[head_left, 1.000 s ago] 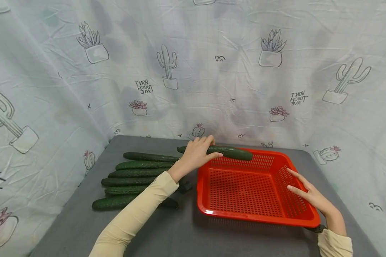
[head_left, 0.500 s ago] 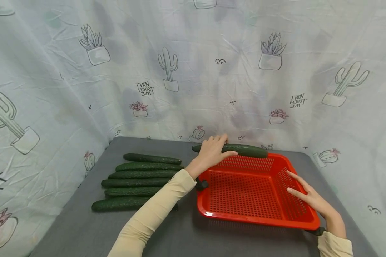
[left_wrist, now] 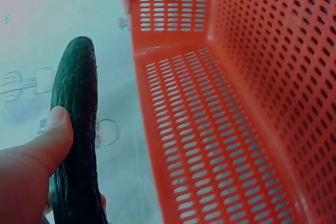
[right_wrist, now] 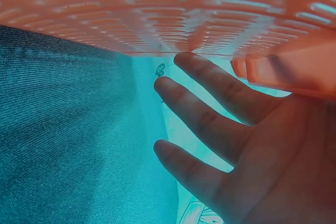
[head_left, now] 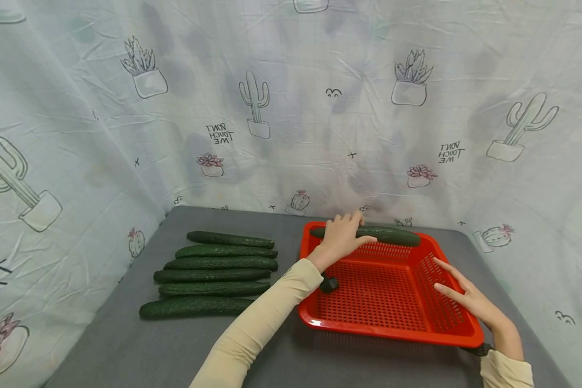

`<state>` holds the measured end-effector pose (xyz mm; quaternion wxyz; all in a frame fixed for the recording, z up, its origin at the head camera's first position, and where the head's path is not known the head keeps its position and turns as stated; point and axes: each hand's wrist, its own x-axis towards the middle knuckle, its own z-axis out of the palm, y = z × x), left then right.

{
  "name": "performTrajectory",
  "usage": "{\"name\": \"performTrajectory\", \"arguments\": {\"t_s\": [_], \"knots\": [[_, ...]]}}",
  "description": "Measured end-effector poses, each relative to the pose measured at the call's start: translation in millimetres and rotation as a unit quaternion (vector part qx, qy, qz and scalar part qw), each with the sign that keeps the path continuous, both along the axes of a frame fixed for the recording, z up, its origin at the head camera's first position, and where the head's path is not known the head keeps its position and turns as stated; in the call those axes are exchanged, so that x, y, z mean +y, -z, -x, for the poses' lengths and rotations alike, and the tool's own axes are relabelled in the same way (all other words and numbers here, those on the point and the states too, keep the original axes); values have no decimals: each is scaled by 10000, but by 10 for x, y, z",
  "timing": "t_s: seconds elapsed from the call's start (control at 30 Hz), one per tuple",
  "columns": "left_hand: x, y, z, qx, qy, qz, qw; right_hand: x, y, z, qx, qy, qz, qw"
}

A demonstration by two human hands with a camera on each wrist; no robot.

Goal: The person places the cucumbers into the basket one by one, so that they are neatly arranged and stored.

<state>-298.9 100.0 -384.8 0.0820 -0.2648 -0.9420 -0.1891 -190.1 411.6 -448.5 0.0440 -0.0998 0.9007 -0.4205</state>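
My left hand [head_left: 341, 236] grips a dark green cucumber [head_left: 390, 236] that lies crosswise over the far side of the red plastic basket [head_left: 388, 335]. In the left wrist view, the thumb presses along the side of that cucumber [left_wrist: 79, 129], beside the perforated basket wall. At the basket's right side, my right hand [head_left: 480, 302] holds the rim, with thumb and forefinger reaching over to the inside. From the right wrist, three spread fingers [right_wrist: 205, 119] show outside, beneath the slotted wall [right_wrist: 157, 14]. The basket floor shows no cucumber on it.
Several cucumbers [head_left: 220, 262] lie side by side on the grey table [head_left: 126, 345], left of the basket. A white curtain [head_left: 300, 108] printed with cacti hangs close behind the table and along both sides. A black wrist device [head_left: 328, 284] sits under the left wrist.
My left hand has carried the cucumber rightward, then lowered it over the basket's far side. The right hand and basket stay in place. The arm uncovers more of the cucumbers on the table.
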Motion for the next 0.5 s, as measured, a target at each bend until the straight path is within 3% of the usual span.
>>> {"name": "performTrajectory", "arguments": {"t_s": [0.3, 0.5], "knots": [[170, 202, 42, -135, -326, 55, 9994, 1, 5, 2, 145, 14, -196, 9997], [232, 283, 80, -154, -361, 194, 9990, 11, 7, 19, 54, 46, -144, 9999]]}}
